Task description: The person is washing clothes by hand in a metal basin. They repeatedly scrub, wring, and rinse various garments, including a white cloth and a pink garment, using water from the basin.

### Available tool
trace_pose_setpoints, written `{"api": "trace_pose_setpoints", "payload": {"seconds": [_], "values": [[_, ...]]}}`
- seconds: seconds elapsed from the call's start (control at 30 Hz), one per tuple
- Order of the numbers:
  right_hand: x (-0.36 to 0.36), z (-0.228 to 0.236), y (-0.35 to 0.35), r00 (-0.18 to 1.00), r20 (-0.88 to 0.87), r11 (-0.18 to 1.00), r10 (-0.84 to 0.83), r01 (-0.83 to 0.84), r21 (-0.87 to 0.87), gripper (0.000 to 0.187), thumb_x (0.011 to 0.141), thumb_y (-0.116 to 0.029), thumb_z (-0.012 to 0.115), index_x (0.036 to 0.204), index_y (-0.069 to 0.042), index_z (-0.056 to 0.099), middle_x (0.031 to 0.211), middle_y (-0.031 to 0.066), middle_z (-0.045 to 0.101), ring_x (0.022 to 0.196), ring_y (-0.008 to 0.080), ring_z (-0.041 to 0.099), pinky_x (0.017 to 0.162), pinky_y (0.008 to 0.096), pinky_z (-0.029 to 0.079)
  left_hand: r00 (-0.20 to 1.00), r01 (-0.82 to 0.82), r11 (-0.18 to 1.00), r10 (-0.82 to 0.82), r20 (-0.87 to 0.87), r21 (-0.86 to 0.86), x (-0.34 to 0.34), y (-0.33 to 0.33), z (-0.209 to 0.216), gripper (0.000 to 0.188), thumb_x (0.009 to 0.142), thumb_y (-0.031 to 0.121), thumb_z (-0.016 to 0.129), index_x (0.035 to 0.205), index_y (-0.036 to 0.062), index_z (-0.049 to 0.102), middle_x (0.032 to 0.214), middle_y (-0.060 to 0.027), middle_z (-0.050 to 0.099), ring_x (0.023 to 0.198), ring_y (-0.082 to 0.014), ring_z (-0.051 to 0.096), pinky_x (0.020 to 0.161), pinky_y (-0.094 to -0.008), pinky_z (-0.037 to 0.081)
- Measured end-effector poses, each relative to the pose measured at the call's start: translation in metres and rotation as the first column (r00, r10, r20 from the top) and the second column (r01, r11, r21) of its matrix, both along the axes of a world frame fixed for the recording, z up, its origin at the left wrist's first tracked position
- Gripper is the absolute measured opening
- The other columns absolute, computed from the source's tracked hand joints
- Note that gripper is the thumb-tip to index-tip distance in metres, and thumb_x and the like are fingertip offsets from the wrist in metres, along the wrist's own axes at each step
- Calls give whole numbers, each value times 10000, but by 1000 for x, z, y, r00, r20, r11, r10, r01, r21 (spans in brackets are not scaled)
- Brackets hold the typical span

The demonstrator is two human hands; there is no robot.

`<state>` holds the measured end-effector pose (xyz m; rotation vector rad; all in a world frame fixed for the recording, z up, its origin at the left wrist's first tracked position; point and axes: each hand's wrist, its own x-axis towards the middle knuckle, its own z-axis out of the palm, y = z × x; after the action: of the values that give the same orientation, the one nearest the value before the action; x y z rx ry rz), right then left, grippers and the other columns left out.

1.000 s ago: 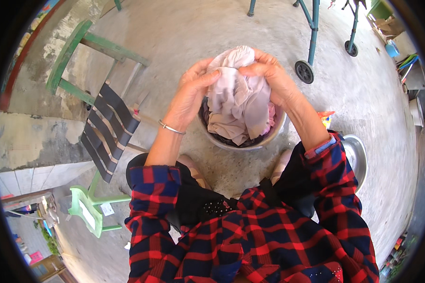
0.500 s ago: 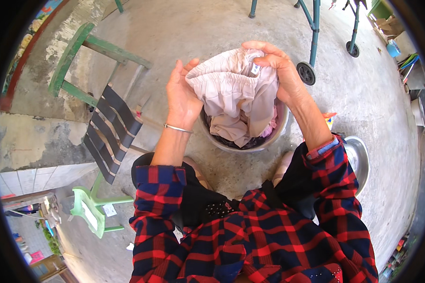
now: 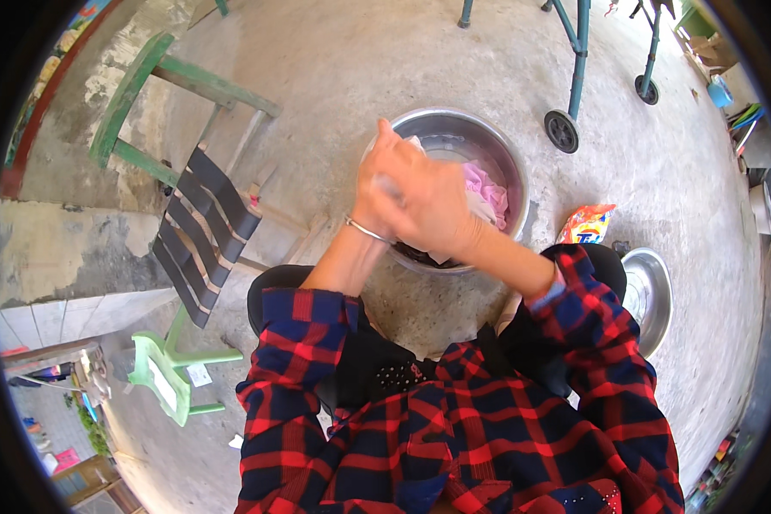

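Over a round metal basin [image 3: 510, 141], my left hand [image 3: 373, 195] and my right hand [image 3: 441, 199] are pressed together, closed and smeared by motion. Pale elastic-waisted trousers [image 3: 481, 208] are bunched between and beneath them, mostly hidden by my fingers and the backs of my hands. A pink cloth [image 3: 488, 184] lies against the basin's right side. Some water shows in the far part of the basin, and dark fabric peeks out at its near edge.
An orange-and-white packet [image 3: 588, 224] and a second metal basin [image 3: 651, 300] stand to the right. A green wooden chair frame with black straps [image 3: 206, 227] and a light green plastic stool [image 3: 158, 377] are at left. Wheeled metal legs [image 3: 576, 81] stand beyond the basin.
My hands have come together and lower, bunching the trousers that were spread open between them. More of the basin and the packet now show.
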<state>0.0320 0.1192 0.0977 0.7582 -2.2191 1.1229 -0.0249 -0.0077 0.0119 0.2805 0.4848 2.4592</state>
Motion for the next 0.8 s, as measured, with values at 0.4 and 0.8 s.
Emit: {"api": "trace_pose_setpoints", "payload": {"seconds": [0.4,0.8], "values": [[-42,-19,14,922,321,976,-217,209,59,247,902,-305,592,937,-62,567,740,159,599,696,346,614,576,417,460,878,-257,881,384,285,-397,8,35,36,307,1002,356,484,1050,74,594,949,-33,633,891,-167,622,813,-342,527],[-70,7,84,501,550,579,668,115,-807,342,841,-226,746,1038,-14,564,913,103,655,856,178,633,752,303,513,939,-214,407,-163,-301,-888,22,34,87,439,794,177,744,1139,-53,599,1060,-126,660,978,-178,633,908,-325,492]]}}
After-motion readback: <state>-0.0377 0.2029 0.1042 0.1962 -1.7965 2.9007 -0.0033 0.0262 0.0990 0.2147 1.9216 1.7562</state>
